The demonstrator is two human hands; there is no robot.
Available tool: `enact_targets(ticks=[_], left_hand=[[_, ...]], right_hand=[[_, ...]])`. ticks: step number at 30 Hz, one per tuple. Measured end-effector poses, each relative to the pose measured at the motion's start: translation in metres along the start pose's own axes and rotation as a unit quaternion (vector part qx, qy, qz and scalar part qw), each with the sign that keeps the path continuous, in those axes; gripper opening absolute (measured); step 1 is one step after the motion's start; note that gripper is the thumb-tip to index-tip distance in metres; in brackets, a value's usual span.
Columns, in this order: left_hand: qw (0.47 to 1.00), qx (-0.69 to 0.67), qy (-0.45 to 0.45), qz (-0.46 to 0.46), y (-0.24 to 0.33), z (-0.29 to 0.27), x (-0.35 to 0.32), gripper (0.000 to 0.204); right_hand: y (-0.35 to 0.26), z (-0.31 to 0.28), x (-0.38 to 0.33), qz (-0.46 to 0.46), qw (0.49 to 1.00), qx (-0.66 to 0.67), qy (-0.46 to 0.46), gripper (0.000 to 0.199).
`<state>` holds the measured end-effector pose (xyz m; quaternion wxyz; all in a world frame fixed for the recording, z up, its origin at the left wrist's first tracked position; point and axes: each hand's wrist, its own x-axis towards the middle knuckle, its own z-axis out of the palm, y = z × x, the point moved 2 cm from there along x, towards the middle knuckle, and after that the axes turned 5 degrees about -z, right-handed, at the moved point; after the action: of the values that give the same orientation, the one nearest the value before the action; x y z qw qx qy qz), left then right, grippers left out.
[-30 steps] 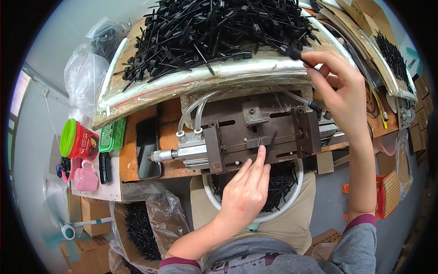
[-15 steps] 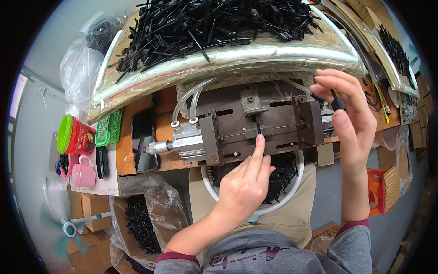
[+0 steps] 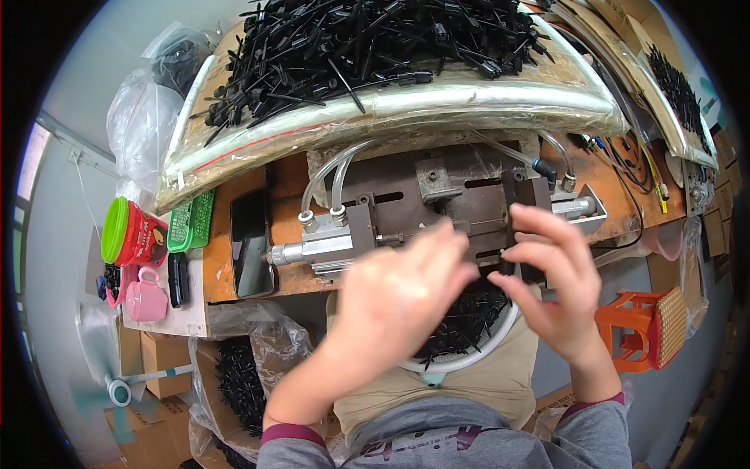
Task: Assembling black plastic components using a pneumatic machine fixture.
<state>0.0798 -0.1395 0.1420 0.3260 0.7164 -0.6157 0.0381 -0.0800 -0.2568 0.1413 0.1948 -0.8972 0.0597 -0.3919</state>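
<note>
My right hand [image 3: 556, 285] pinches a small black plastic part [image 3: 507, 263] with a narrow stem, just above the front right edge of a dark metal fixture [image 3: 406, 176]. Over the middle of that fixture is my left hand [image 3: 394, 293], smeared by motion; whether it holds anything does not show. The fixture has a silver air cylinder [image 3: 328, 247] at its left end and another cylinder [image 3: 574, 207] at its right. A small metal bracket [image 3: 434, 181] is bolted near its back edge. Below my hands a white-rimmed basin [image 3: 467, 356] of similar black parts rests on my lap.
Behind the fixture, a raised tray [image 3: 500, 98] with a plastic-wrapped rim bears a big heap of black parts [image 3: 351, 47]. A phone [image 3: 251, 242], green basket [image 3: 191, 221], red tub [image 3: 144, 238] and pink mug [image 3: 146, 297] are at left. An orange stool [image 3: 625, 328] stands right.
My right hand has come down and left, bringing the black part close to the fixture. My left hand has drawn its pointing finger off the fixture's centre and is blurred.
</note>
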Motion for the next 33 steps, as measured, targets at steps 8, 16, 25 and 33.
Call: enact_targets(ticks=[8, 16, 25, 33], left_hand=[[0.924, 0.282, 0.223, 0.134, -0.075, -0.072, 0.117, 0.015], [0.948, 0.218, 0.182, 0.144, -0.077, -0.070, 0.132, 0.010], [0.925, -0.293, 0.203, -0.135, -0.025, -0.071, 0.067, 0.024], [0.974, -0.185, 0.079, -0.099, 0.008, -0.011, -0.005, 0.029]], right_hand=[[-0.008, 0.039, -0.022, -0.039, 0.989, -0.080, -0.119, 0.020], [-0.003, 0.048, -0.011, -0.065, 0.980, -0.128, -0.136, 0.015], [0.019, 0.013, 0.074, -0.021, 0.999, -0.020, 0.021, 0.027], [0.067, 0.015, 0.200, -0.059, 0.970, -0.235, 0.031, 0.035]])
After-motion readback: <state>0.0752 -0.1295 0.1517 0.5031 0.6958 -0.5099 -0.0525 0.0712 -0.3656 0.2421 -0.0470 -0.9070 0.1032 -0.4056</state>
